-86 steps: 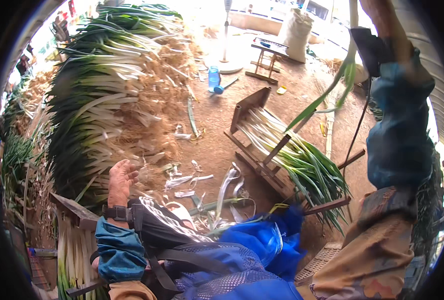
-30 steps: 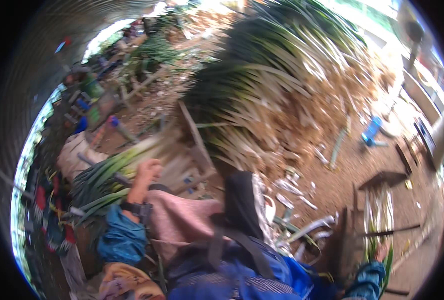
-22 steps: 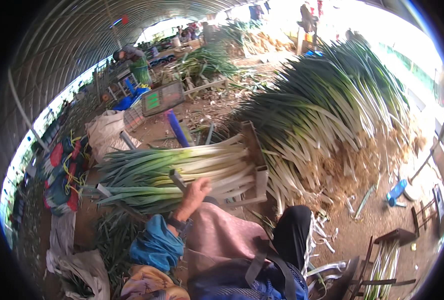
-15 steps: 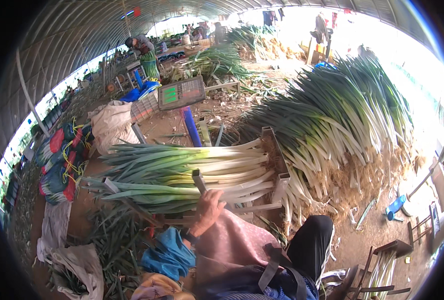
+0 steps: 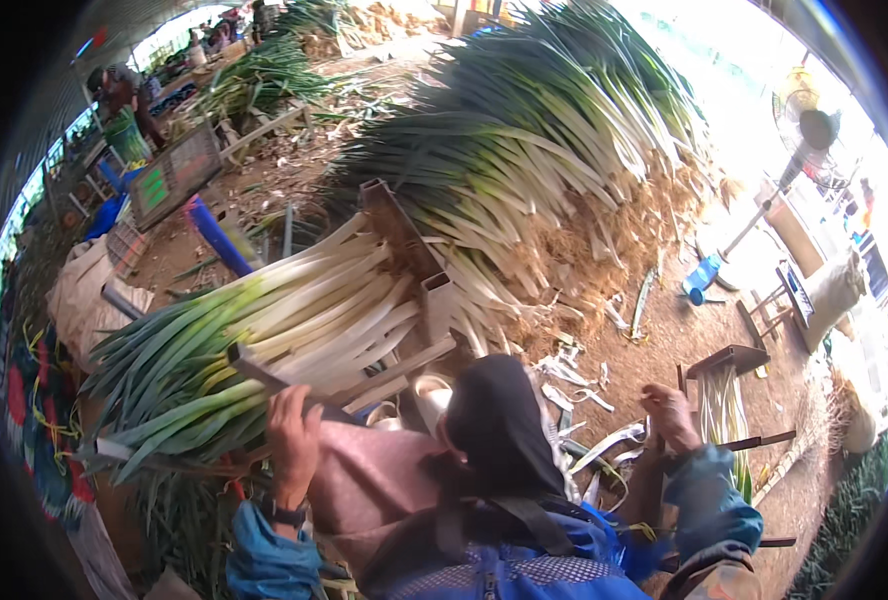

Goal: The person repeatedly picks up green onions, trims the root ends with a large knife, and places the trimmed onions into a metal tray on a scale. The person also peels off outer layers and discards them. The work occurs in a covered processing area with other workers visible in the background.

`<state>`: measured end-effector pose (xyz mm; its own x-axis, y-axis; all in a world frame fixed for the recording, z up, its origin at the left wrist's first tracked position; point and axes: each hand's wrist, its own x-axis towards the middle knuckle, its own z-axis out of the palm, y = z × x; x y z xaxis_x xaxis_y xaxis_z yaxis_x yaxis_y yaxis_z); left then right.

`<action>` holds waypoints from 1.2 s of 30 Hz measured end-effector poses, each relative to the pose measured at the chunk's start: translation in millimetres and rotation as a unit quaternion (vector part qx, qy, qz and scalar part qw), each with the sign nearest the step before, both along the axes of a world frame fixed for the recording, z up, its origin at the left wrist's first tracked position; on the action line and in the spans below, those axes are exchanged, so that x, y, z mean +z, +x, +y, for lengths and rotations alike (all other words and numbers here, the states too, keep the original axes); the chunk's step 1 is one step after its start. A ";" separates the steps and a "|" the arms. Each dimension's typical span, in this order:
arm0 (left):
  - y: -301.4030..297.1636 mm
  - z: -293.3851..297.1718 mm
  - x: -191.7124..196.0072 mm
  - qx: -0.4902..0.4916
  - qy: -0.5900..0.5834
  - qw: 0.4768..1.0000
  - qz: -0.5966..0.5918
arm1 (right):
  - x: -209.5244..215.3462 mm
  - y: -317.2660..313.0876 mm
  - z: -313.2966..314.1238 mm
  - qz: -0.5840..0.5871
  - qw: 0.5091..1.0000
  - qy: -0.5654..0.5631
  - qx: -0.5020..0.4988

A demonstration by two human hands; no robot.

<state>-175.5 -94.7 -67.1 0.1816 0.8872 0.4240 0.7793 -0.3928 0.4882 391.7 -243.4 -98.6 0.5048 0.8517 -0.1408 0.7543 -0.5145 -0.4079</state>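
Note:
A metal rack [image 5: 404,235] in front of me is filled with a thick bundle of long green onions [image 5: 264,330], white stalks to the right and green tops to the left. My left hand [image 5: 292,440] is curled around a dark bar [image 5: 254,365] at the rack's near side. My right hand [image 5: 670,415] hangs low at the right, beside a smaller rack [image 5: 729,362] that holds a few onions [image 5: 726,415]. Its fingers are bent; whether it holds anything is unclear. My pink-covered knee [image 5: 364,480] and blue sleeves fill the lower edge.
A big heap of green onions [image 5: 534,130] with roots lies behind the rack. Peelings litter the dirt floor [image 5: 664,330]. A blue bottle [image 5: 702,275] and a standing fan [image 5: 809,130] are at the right. A scale [image 5: 174,175], white sacks [image 5: 89,300] and another person [image 5: 114,90] are at the left.
The view swung from the small rack round to the full rack. My left hand rose from my knee onto the rack's bar. My right hand has come into view at the right.

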 end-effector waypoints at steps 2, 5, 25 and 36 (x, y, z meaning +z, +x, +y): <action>-0.7 -1.2 1.1 0.012 -0.006 1.000 0.007 | -22.1 -15.6 36.4 -0.025 0.997 -0.034 0.059; -3.2 -5.3 2.2 0.037 -0.037 0.999 0.005 | -49.5 -42.8 102.7 -0.032 0.978 -0.116 0.169; 45.9 18.6 34.1 0.099 -0.156 0.980 0.073 | -302.7 -111.9 424.7 -0.047 0.973 -0.096 0.206; 45.9 16.6 32.0 0.122 -0.173 0.975 0.065 | -301.0 -99.5 442.1 -0.073 0.966 -0.100 0.226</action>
